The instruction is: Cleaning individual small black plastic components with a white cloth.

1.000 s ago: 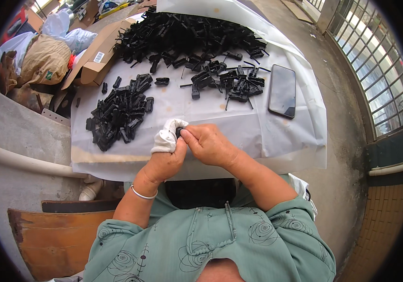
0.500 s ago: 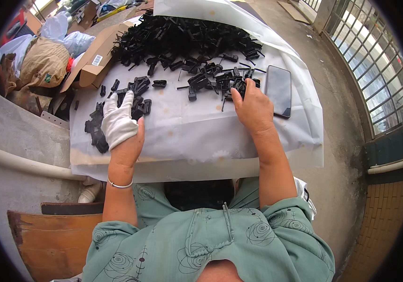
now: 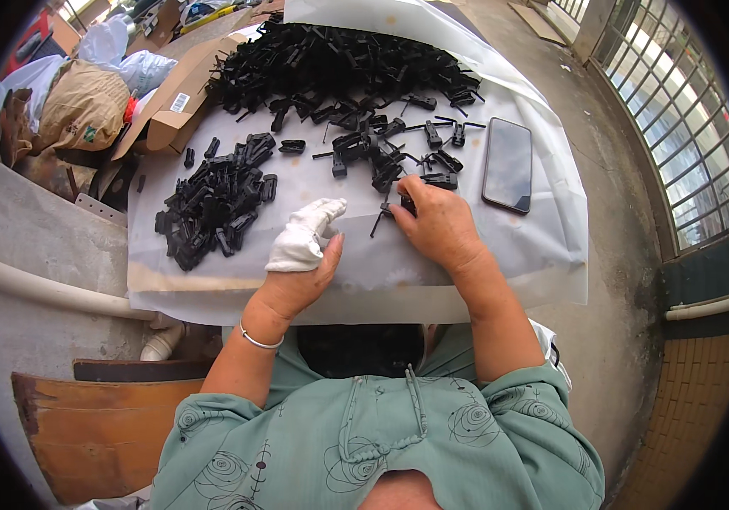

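My left hand [image 3: 300,246], in a white glove that leaves the thumb bare, is over the near middle of the table. Its fingers point right, apart from the thumb, with nothing between them. My bare right hand [image 3: 441,223] pinches a small black plastic part [image 3: 408,202] near the loose parts; the fingers hide most of it, and a thin stem sticks out at the lower left. Around its fingertips lie loose black parts with thin stems [image 3: 373,149]. Left of my gloved hand is a pile of compact black plastic parts [image 3: 211,204].
A large heap of black parts [image 3: 339,68] covers the table's far side. A phone [image 3: 507,166] lies at the right on the white plastic sheet [image 3: 543,246]. A cardboard box [image 3: 173,106] and stuffed bags [image 3: 84,106] stand at the left. A barred window [image 3: 670,110] is at the right.
My left hand has left the compact pile and moved right, toward the table's middle. My right hand has drawn nearer and left from the loose parts, with a black part in its fingers.
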Demonstrator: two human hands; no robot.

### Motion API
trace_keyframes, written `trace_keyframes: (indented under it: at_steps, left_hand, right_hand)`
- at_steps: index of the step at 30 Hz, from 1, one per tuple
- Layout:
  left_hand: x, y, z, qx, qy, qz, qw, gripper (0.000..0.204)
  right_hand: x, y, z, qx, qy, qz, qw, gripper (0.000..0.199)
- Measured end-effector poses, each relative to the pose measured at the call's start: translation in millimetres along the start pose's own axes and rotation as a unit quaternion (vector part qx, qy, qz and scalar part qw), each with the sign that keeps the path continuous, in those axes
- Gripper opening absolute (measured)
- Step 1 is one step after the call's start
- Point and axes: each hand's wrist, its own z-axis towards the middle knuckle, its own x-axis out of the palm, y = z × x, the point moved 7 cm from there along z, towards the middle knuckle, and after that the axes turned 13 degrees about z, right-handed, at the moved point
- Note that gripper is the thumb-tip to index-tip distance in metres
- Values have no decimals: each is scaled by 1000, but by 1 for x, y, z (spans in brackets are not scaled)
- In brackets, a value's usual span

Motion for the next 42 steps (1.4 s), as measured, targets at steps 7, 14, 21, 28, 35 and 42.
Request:
trace_keyframes:
  at_steps: [7, 14, 21, 28, 35, 42]
  left_hand:
    - [-3, -8, 5, -62, -9, -136, 989, 34]
    - [4, -6, 5, -184, 57, -361, 913, 30]
    - [21, -23, -2, -189, 186, -527, 808, 26]
    - [18, -18, -4, -176, 80, -418, 887, 25]
    - [6, -31, -3, -141, 98, -382, 908, 22]
    - [2, -17, -6, -172, 24, -359, 917, 25]
  right_hand:
    - [-48, 2, -2, -34, -205, 185, 961, 3]
    - [-2, 0, -4, 162, 9, 560, 813, 13]
    - [11, 31, -15, 52, 18, 460, 886, 10]
    - [-9, 69, -26, -150, -13, 385, 911, 16]
    - [8, 36, -19, 48, 16, 417, 908, 22]
    - [13, 51, -22, -29, 117, 429, 895, 25]
